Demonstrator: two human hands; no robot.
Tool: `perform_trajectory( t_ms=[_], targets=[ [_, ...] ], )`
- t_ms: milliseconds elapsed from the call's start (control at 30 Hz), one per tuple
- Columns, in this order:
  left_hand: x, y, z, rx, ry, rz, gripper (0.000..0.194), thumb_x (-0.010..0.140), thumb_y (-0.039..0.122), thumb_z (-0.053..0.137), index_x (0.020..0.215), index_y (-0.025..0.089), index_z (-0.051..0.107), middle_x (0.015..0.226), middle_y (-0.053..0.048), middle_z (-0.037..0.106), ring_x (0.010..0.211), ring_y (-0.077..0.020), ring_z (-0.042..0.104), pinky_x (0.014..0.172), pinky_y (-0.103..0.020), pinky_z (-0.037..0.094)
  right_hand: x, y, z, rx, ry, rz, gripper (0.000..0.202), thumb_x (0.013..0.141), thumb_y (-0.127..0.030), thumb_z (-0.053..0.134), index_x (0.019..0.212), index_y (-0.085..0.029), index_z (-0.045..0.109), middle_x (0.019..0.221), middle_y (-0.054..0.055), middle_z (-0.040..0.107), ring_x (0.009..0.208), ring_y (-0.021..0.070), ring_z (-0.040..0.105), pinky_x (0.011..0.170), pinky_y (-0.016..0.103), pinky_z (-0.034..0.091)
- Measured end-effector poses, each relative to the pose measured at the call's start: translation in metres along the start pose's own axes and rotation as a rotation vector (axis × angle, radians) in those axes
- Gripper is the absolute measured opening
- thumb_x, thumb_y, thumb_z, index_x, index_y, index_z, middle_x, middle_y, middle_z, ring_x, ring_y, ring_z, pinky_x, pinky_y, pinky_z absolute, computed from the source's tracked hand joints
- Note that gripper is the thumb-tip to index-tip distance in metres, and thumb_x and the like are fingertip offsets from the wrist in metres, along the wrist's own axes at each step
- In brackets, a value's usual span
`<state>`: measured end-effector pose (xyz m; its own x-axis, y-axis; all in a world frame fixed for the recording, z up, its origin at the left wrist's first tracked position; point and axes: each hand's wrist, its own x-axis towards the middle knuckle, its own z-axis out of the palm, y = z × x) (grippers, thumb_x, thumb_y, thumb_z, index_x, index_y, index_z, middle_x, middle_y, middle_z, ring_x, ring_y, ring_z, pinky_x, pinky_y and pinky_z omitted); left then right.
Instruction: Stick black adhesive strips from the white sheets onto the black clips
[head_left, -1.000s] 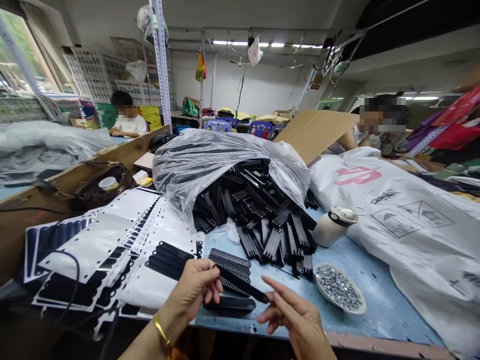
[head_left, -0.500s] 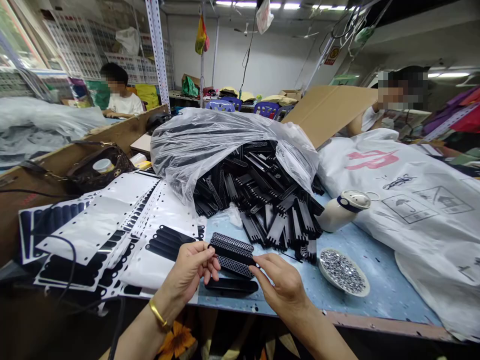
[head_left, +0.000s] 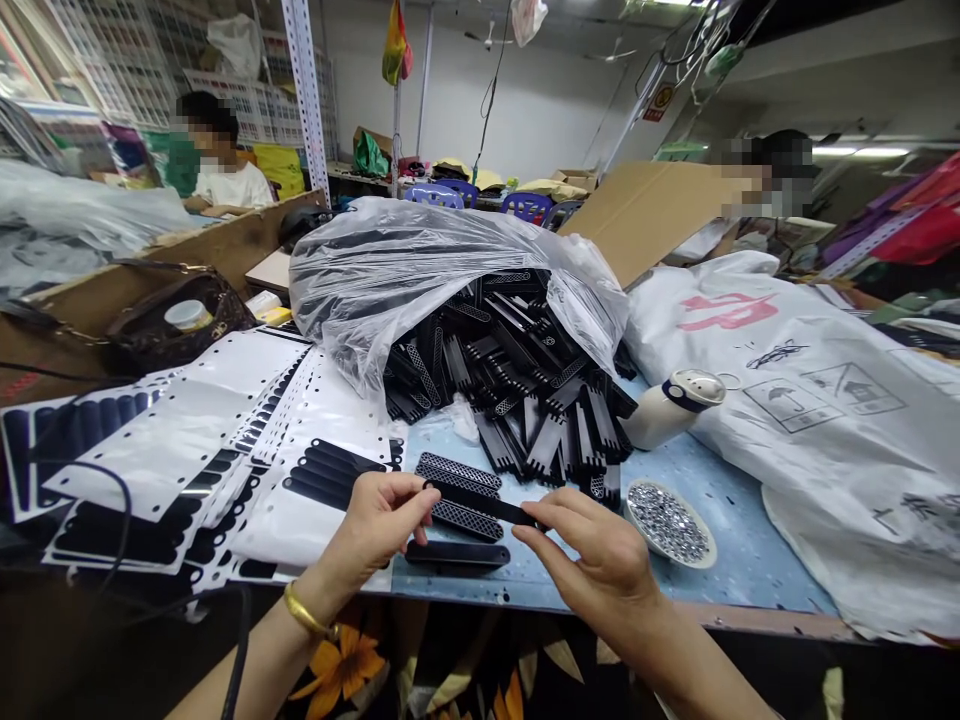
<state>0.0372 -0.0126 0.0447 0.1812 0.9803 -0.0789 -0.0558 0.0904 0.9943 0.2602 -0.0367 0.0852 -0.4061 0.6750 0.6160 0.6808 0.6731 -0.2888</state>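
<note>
A thin black strip (head_left: 484, 500) with rounded ends is stretched between my two hands. My left hand (head_left: 382, 522) pinches its left end between thumb and fingers, and my right hand (head_left: 592, 548) pinches the right end. Behind and below the strip lie black pieces with a mesh pattern (head_left: 459, 470) on the table. Nearer to me rests a smooth black bar (head_left: 457, 556). White sheets with black strips (head_left: 322, 475) spread out left of my left hand.
A clear plastic bag (head_left: 360, 270) spills many black slotted parts (head_left: 517, 380) across the blue table (head_left: 555, 578). To the right stand a bowl of small shiny pieces (head_left: 670, 525), a tilted white bottle (head_left: 671, 410) and a big white sack (head_left: 825, 400). Two people sit farther back.
My hands have moved apart a little, with the black strip now raised and pulled out straight between them. The whole view has shifted slightly.
</note>
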Motion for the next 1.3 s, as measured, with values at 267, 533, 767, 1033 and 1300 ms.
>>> perform_trajectory(
  t_ms=[267,533,767,1033,1300],
  targets=[
    [0.000,-0.015,-0.023,0.384,0.273,0.254,0.028,0.072,0.041,0.072,0.078,0.013,0.071,0.048,0.004,0.051,0.044,-0.0083,0.042,0.045,-0.020,0.033,-0.024,0.000,-0.005,-0.009,0.083,0.166,0.010,0.088,-0.025,0.064,0.086,-0.024,0.073,0.069,0.004,0.070,0.060,0.0186,0.067,0.054,0.029,0.056],
    [-0.021,-0.049,-0.028,0.735,-0.106,0.411,0.015,0.071,0.024,0.075,0.083,0.016,0.071,0.072,-0.005,0.067,0.062,-0.0162,0.056,0.059,-0.025,0.043,-0.055,0.024,0.031,0.221,0.014,0.431,0.023,0.085,-0.043,0.068,0.078,-0.023,0.076,0.069,0.002,0.074,0.055,0.0159,0.069,0.048,0.021,0.056],
    [-0.016,-0.060,-0.013,0.799,-0.142,0.390,0.018,0.089,0.025,0.059,0.080,0.015,0.070,0.073,-0.006,0.063,0.066,-0.0170,0.058,0.061,-0.026,0.041,-0.072,0.015,0.047,0.257,-0.063,0.431,0.018,0.088,-0.034,0.065,0.078,-0.022,0.074,0.065,0.002,0.071,0.056,0.0157,0.068,0.053,0.021,0.056],
    [-0.009,-0.076,-0.010,0.704,-0.074,0.348,0.023,0.086,0.023,0.064,0.065,0.017,0.067,0.064,-0.002,0.059,0.060,-0.0129,0.056,0.057,-0.022,0.038,-0.065,0.021,0.051,0.282,-0.044,0.412,0.013,0.087,-0.031,0.066,0.084,-0.022,0.076,0.068,0.002,0.071,0.060,0.0155,0.069,0.056,0.021,0.056],
    [-0.010,-0.065,-0.017,0.699,0.048,0.448,0.015,0.089,0.020,0.057,0.076,0.016,0.064,0.069,-0.003,0.061,0.062,-0.0144,0.057,0.059,-0.024,0.040,-0.051,0.031,0.056,0.234,0.074,0.333,0.009,0.086,-0.029,0.068,0.085,-0.023,0.076,0.068,0.002,0.069,0.058,0.0145,0.067,0.053,0.020,0.055]
  ],
)
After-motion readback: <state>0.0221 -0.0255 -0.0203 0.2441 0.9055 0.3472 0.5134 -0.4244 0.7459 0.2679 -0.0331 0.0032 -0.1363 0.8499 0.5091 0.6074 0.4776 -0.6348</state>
